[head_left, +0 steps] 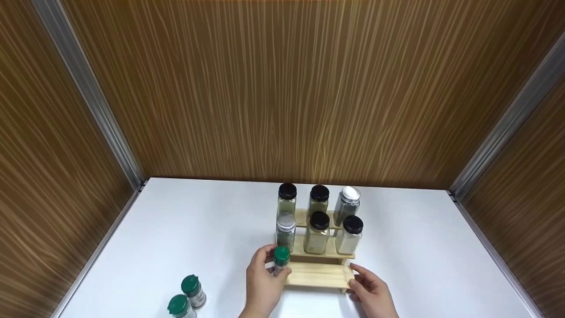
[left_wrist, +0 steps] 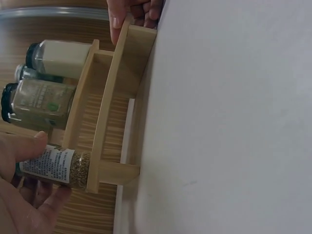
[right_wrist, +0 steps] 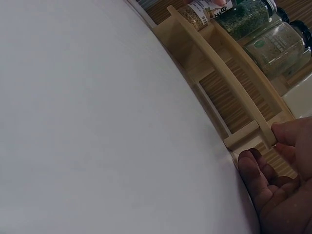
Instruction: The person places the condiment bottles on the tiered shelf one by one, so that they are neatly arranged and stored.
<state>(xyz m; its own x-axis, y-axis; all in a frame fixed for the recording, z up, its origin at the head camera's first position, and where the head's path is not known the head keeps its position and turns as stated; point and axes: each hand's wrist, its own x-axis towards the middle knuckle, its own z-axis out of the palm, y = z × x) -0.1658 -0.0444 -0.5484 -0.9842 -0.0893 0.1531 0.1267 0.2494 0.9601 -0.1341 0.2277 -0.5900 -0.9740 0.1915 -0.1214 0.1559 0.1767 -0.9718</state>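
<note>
A green-capped spice jar [head_left: 281,260] is gripped between the thumb and fingers of my left hand [head_left: 264,282]. Its base meets the left end of the lowest step of a wooden tiered rack [head_left: 315,276]; the left wrist view shows a label and brown grains in the jar [left_wrist: 56,165]. At the other end of that step, my right hand [head_left: 373,291] pinches the rack's corner with thumb and forefinger, its other fingers curled below, as the right wrist view shows. Black- and silver-capped jars [head_left: 317,236] stand on the two upper steps.
Two more green-capped jars [head_left: 193,291] stand on the white table [head_left: 212,221] at the front left, one cut off by the frame's edge. Wood-grain panels [head_left: 265,88] with metal edge strips [head_left: 92,88] enclose the table at the back and sides.
</note>
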